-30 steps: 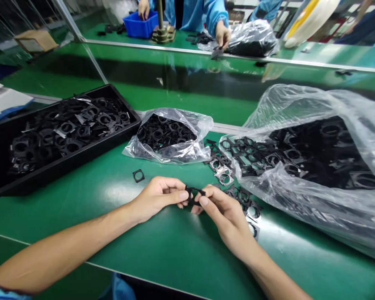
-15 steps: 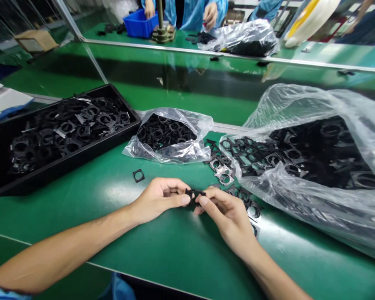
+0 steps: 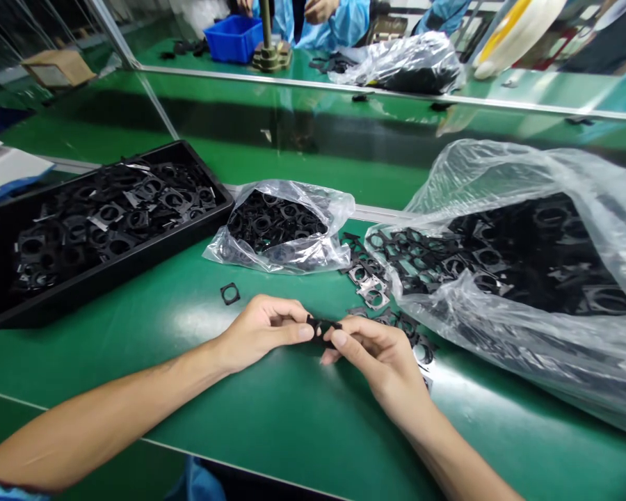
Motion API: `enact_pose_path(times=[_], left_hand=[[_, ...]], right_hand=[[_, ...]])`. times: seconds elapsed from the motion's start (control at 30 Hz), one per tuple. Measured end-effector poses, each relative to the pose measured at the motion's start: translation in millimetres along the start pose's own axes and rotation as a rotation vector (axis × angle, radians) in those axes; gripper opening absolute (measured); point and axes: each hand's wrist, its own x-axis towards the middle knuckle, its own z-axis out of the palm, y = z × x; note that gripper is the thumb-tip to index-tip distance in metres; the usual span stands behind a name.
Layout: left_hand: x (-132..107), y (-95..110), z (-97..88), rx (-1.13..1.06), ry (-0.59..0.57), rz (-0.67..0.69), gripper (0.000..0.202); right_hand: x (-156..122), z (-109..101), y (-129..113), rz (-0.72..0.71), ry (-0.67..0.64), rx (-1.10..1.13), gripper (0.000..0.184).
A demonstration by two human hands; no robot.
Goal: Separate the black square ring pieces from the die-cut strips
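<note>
Between my two hands I hold a small black frame part (image 3: 323, 325) above the green table. My left hand (image 3: 271, 323) pinches its left end with thumb and fingers. The right end is gripped by the thumb and fingers of my right hand (image 3: 378, 351), which partly hide it. A single square black ring (image 3: 230, 293) lies on the table beyond my left hand. Loose black frames (image 3: 373, 291), some with silvery faces, are scattered beyond and beside my right hand. Fine detail of the held part is too small to make out.
At the left stands a black tray (image 3: 99, 278) of black frames. A small plastic bag (image 3: 323, 259) of black rings lies mid-table, a large plastic bag (image 3: 506, 348) at the right. Past a clear divider are a blue bin (image 3: 232, 42) and a co-worker's hand (image 3: 320, 10).
My hands keep hold of the black part, which has tilted slightly and shifted a little left in view. Behind the divider, the co-worker's hands have moved up and away from the bin and table.
</note>
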Motion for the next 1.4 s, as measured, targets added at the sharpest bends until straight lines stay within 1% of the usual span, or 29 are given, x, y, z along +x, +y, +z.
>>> enact_pose_path(times=[0.07, 0.2, 0.33, 0.53, 0.73, 0.83, 0.9, 1.07, 1.2, 1.4], left_hand=[[0.5, -2.6, 0.9, -0.077, 0.001, -0.019, 0.030], [-0.1, -3.4, 2.8, -0.212, -0.135, -0.079, 0.037], [-1.7, -3.1, 3.4, -0.255, -0.243, -0.101, 0.037], [-1.6, -3.7, 2.0, -0.255, -0.198, -0.120, 0.034], [-0.2, -4.1, 1.6, -0.313, -0.220, -0.141, 0.033], [-0.2, -4.2, 2.7, -0.338, -0.195, -0.137, 0.030], [-0.3, -3.9, 3.5, -0.323, -0.162, -0.112, 0.027], [-0.3, -3.3, 5.3, -0.176, -0.009, 0.001, 0.022], [-1.0, -4.1, 6.9, -0.045, 0.086, 0.049, 0.019], [-1.1, -3.3, 8.4, 0.063, 0.127, 0.064, 0.016]], right_hand=[[-0.3, 0.8, -0.8, 0.006, -0.011, 0.023, 0.033], [-0.5, 2.5, -1.8, 0.019, -0.046, 0.117, 0.032], [-1.0, 2.8, -1.4, 0.036, -0.078, 0.139, 0.034], [0.8, 2.5, 0.5, 0.023, -0.077, 0.184, 0.030], [3.0, 3.6, 2.0, 0.101, -0.081, 0.414, 0.019], [3.0, 3.3, 0.1, 0.143, -0.126, 0.499, 0.018], [3.4, 2.3, -0.4, 0.152, -0.135, 0.518, 0.019], [6.3, -0.3, 4.5, 0.156, -0.021, 0.437, 0.022], [6.1, 1.2, 7.4, 0.120, 0.023, 0.385, 0.021], [5.2, 2.1, 7.1, 0.076, 0.097, 0.288, 0.025]])
